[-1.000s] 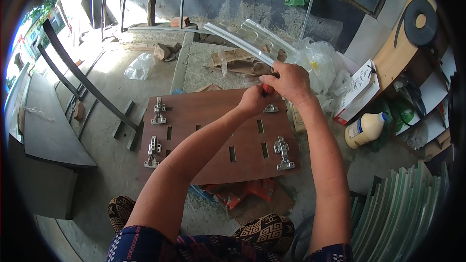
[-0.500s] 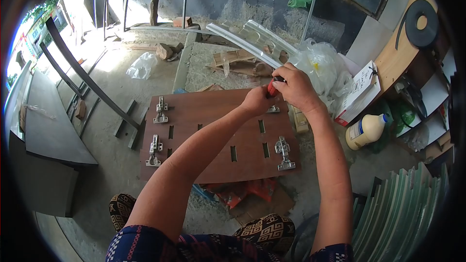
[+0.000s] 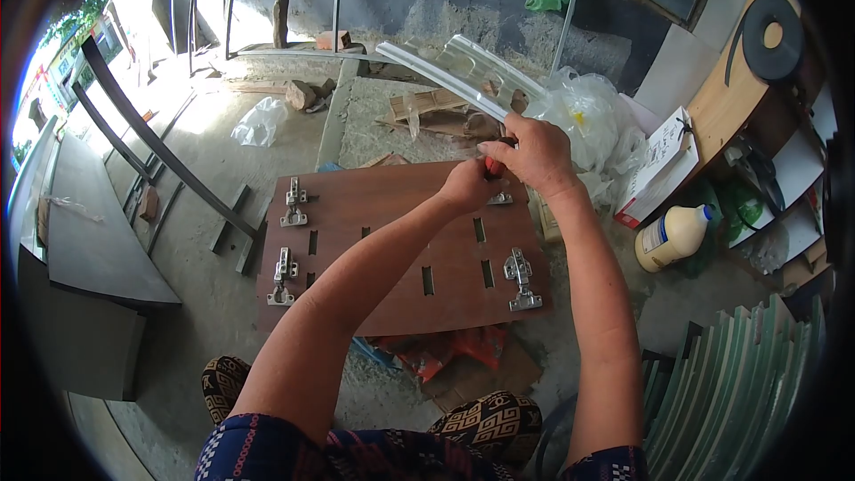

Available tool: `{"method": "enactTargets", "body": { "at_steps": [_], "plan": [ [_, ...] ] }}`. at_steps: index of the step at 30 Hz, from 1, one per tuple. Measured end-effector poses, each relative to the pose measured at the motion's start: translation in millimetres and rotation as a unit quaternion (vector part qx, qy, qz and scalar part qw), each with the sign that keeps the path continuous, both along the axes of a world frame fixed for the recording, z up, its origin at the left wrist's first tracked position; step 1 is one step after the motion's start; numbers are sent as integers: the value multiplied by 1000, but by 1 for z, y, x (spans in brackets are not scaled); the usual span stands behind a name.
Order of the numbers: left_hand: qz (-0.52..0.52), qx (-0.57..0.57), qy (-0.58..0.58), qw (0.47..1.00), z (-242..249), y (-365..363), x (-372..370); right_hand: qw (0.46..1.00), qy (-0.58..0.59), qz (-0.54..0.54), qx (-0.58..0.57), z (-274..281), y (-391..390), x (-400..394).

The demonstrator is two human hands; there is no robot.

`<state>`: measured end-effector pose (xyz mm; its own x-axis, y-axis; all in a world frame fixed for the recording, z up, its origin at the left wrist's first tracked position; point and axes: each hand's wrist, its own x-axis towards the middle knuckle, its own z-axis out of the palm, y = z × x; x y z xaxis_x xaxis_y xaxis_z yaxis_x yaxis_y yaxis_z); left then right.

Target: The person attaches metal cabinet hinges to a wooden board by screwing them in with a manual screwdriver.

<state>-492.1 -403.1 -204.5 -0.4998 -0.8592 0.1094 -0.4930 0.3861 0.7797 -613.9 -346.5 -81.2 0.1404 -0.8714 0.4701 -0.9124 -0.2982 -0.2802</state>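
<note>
A brown wooden panel (image 3: 392, 258) lies flat in front of me, with small slots cut through it and metal cabinet hinges at its corners. Over its far right corner, my right hand (image 3: 537, 153) is closed on the top of a red-and-black screwdriver (image 3: 494, 167). My left hand (image 3: 467, 185) is wrapped round it lower down, against the right hand. The screwdriver's shaft and tip are hidden by my fingers. Just beneath is a partly covered hinge (image 3: 501, 199). Other hinges show at near right (image 3: 522, 281), near left (image 3: 283, 276) and far left (image 3: 294, 202).
Beyond the panel are long metal rails (image 3: 445, 80), wood scraps (image 3: 427, 105) and clear plastic bags (image 3: 583, 116). On the right stand a cream jug (image 3: 674, 239), a roll of black edging (image 3: 773, 38) and stacked boards (image 3: 739, 383). Grey panels (image 3: 102, 223) stand at left.
My right hand has turned about the screwdriver's handle and moved slightly, its knuckles now more on top. The left hand has shifted a little left. The panel stays where it was.
</note>
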Motion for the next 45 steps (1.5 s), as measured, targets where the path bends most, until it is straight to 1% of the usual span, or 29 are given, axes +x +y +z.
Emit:
{"method": "enactTargets", "body": {
  "at_steps": [2,5,8,11,14,17,20,21,24,30,33,36,42,45],
  "plan": [
    [0,10,-8,1000,2,1,1,1000,7,-1,-14,-2,-1,0],
    [-11,-3,19,1000,4,7,4,1000,2,-1,-18,-4,1,2],
    [-5,-26,44,999,-10,4,3,1000,-4,-6,-16,-7,5,5],
    [-12,-22,39,999,-4,7,8,1000,-4,1,-21,-2,15,6],
    [11,-34,-7,999,28,19,6,999,-34,-6,-35,10,26,0],
    [-16,-46,23,999,48,23,-7,995,-38,-5,-94,25,32,-7],
    [-41,-54,96,993,45,17,-32,994,-61,-29,-86,32,31,-22],
    [-48,-48,107,992,45,16,-40,993,-71,-32,-89,31,30,-26],
    [-44,-42,106,993,36,10,-61,991,-49,-31,-122,18,25,-41],
    [-2,-27,65,997,26,7,-78,995,-51,-50,-73,0,21,-60],
    [-5,-3,43,999,23,8,-79,996,-43,-46,-70,-7,18,-65],
    [1,1,47,999,18,7,-80,997,-41,-50,-42,-10,15,-69],
    [9,12,38,999,20,7,-79,998,-40,-35,-33,-13,7,-78],
    [-1,1,66,998,14,1,-79,998,-45,-44,-21,-10,2,-79]
  ]
}}
